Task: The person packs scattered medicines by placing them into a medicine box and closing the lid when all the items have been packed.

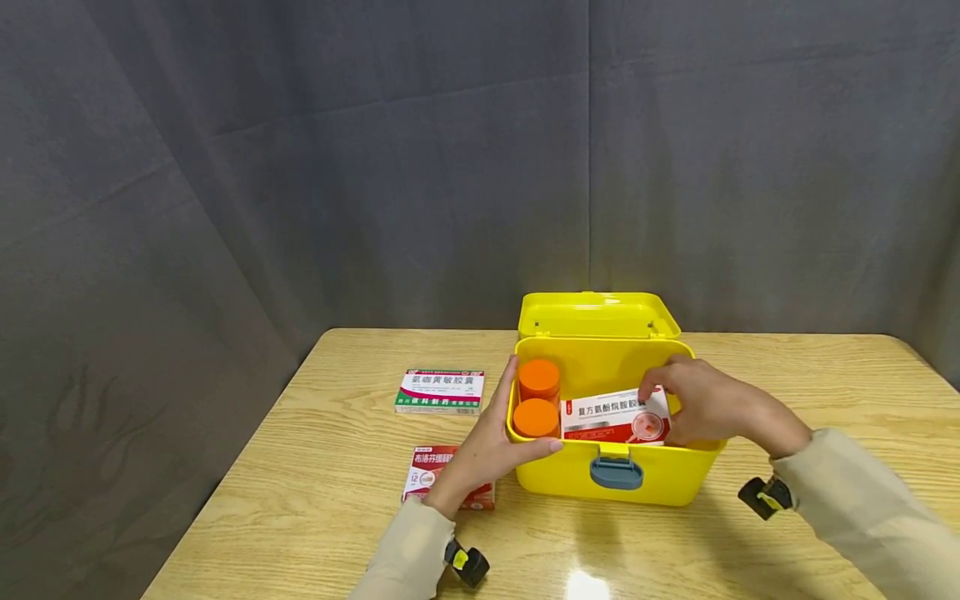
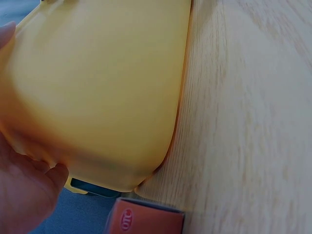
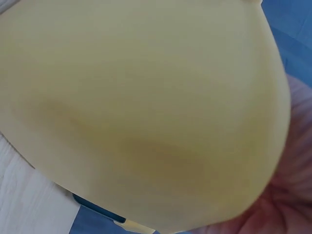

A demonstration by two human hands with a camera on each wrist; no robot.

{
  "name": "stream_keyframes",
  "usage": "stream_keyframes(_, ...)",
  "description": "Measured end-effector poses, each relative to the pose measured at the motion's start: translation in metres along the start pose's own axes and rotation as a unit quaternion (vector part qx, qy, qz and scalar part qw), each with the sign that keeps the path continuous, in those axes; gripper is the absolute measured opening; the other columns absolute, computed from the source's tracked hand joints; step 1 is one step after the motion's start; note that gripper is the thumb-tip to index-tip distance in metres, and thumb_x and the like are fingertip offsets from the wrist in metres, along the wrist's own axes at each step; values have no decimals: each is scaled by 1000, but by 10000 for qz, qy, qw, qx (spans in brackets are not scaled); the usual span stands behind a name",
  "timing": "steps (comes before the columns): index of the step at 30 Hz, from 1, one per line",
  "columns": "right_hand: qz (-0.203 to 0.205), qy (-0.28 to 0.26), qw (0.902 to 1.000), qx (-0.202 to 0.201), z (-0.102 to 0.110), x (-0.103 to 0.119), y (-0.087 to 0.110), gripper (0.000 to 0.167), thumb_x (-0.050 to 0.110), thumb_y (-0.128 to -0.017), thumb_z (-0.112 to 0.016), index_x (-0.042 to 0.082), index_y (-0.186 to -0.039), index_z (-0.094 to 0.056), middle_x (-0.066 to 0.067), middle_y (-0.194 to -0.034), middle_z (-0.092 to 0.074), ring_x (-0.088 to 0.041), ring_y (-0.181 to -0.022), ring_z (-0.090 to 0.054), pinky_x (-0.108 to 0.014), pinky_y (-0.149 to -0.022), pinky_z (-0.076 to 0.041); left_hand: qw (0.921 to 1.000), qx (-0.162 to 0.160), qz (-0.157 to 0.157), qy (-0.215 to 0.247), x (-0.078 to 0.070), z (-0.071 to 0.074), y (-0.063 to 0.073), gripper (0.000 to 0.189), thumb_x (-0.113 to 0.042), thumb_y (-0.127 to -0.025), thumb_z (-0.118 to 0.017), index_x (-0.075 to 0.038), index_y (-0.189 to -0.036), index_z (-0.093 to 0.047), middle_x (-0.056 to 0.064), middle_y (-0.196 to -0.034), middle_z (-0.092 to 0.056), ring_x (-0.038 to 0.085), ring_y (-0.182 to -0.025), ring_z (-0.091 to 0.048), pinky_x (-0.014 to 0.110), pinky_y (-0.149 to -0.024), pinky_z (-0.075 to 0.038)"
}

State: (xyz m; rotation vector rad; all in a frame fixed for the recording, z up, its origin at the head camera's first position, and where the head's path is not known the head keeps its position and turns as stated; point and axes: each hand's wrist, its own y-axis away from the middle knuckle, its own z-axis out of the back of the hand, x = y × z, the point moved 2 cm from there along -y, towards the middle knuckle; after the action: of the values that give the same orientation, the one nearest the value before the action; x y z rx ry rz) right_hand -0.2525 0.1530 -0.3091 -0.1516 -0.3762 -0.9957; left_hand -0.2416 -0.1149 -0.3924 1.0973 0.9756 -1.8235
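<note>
A yellow lidded storage box (image 1: 660, 479) stands open on the table. My left hand (image 1: 483, 450) holds its front left corner, thumb along the front rim and fingers up the left side; the left wrist view shows that hand at the rim. Inside the box, my right hand (image 1: 701, 400) grips the right end of a white and red medicine box (image 1: 600, 412), which lies tilted with its printed face up. Two containers with orange lids (image 1: 538, 375) stand at the box's left. In the right wrist view the yellow wall (image 3: 146, 97) hides the right fingers.
A white and green medicine box (image 1: 440, 392) lies on the wooden table (image 1: 337, 433) left of the storage box. Nearer, a red and white medicine box (image 1: 427, 467) is partly covered by the left forearm. The yellow lid (image 1: 592, 312) leans back, before a grey curtain (image 1: 450, 167).
</note>
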Motion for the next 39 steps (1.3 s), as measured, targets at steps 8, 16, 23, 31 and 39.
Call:
stream_keyframes(8,181,99,9998,36,-1,1,-2,47,8,-64,-88,8,-100,-58,-4,-91,-53,-24,-82,-47,-32,-66,-41,9999,-107,-70,18,1,0,1,108,-37,-81,-77,-36,-156,1,-13,-156,-19,13,-135,-35,49,-109,-29)
stream_keyframes(16,313,380,9987,124,-6,2,-5,37,11,-69,-87,9,-94,-59,-2,-83,-50,-21,-78,-45,-30,-62,-40,9999,-99,-122,47,0,-1,0,109,-37,-80,-77,-34,-156,1,-13,-155,-22,12,-133,-37,47,-109,-30)
stream_keyframes(23,20,433,9981,430,-7,4,-8,33,15,-75,-83,10,-95,-57,-3,-80,-47,-20,-76,-45,-30,-60,-40,9999,-118,-73,-5,0,-1,1,109,-39,-80,-77,-33,-156,1,-12,-156,-20,13,-133,-37,48,-109,-30)
stream_keyframes(31,-444,605,9937,827,-11,8,-12,34,27,-81,-79,10,-99,-55,-5,-82,-48,-20,-76,-48,-32,-65,-45,9999,-97,-82,52,1,0,1,109,-38,-80,-77,-33,-156,1,-14,-155,-20,11,-133,-37,46,-109,-31)
stream_keyframes(39,-613,756,9902,1003,-16,7,-16,28,26,-85,-75,11,-96,-54,-7,-85,-46,-23,-76,-48,-34,-65,-43,9998,-82,-122,120,2,-1,1,109,-39,-80,-77,-34,-156,1,-15,-154,-23,9,-130,-40,44,-109,-32)
